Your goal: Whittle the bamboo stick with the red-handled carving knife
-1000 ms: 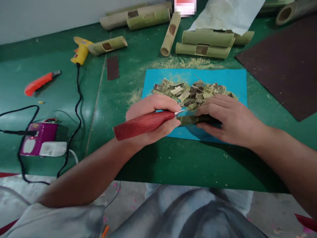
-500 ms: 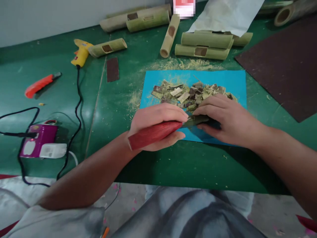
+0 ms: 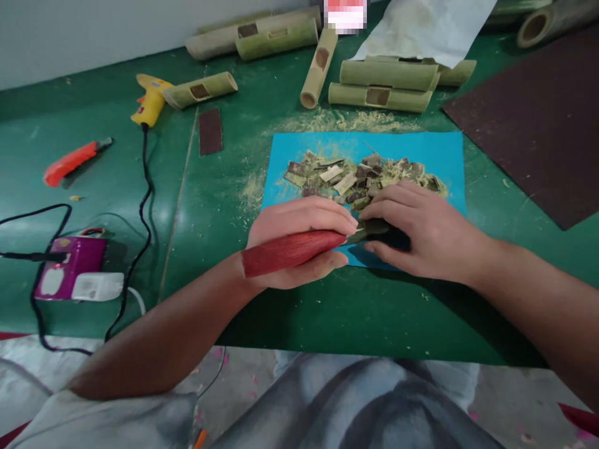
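Note:
My left hand [image 3: 299, 218] is closed around a tool with a red wooden handle [image 3: 294, 252], whose butt points back toward my wrist. Its working end is hidden at my fingertips. Just right of it, my right hand [image 3: 421, 234] is curled with the thumb below, around a grey-green strip [image 3: 372, 231] in shadow. Whether that strip is bamboo or a blade I cannot tell. Both hands are over the front part of a blue sheet [image 3: 412, 142]. Beyond my fingers, bamboo chips [image 3: 346, 182] and shavings lie heaped on the sheet.
Bamboo tubes with cut openings [image 3: 390, 73] lie at the back, partly under white paper [image 3: 421, 28]. A dark brown sheet [image 3: 533, 118] covers the right. On the left are a yellow glue gun [image 3: 152, 103], an orange cutter [image 3: 72, 162], a purple power box [image 3: 72, 268] and black cables.
My right hand has shifted slightly left and its thumb stands further from the fingers. The red handle has tilted a little flatter. The whole view has slid slightly.

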Demonstrator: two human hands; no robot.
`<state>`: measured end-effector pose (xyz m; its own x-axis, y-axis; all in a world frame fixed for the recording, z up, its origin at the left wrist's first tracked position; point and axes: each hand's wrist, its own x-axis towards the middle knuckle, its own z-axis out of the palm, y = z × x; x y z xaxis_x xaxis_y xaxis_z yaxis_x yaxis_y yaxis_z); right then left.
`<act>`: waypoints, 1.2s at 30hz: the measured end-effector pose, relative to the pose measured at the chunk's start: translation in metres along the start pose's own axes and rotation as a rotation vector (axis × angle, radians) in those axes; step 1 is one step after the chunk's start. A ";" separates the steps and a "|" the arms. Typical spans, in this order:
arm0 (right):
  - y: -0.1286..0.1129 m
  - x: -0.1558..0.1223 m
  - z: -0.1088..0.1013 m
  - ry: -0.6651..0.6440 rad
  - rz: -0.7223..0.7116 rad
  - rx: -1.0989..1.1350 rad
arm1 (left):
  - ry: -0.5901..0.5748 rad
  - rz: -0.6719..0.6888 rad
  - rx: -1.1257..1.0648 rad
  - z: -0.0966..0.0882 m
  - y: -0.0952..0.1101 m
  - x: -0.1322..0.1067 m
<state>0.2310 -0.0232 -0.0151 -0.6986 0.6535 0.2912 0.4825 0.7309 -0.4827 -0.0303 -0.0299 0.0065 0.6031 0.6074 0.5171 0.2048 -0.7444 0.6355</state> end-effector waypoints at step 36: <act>-0.027 0.002 0.014 0.076 0.238 -0.114 | 0.361 -0.185 0.021 0.034 0.004 0.006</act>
<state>0.2084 -0.0444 -0.0131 -0.5184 0.8196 0.2440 0.6879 0.5692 -0.4504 0.0003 -0.0385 -0.0078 0.2457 0.7873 0.5655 0.3021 -0.6165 0.7271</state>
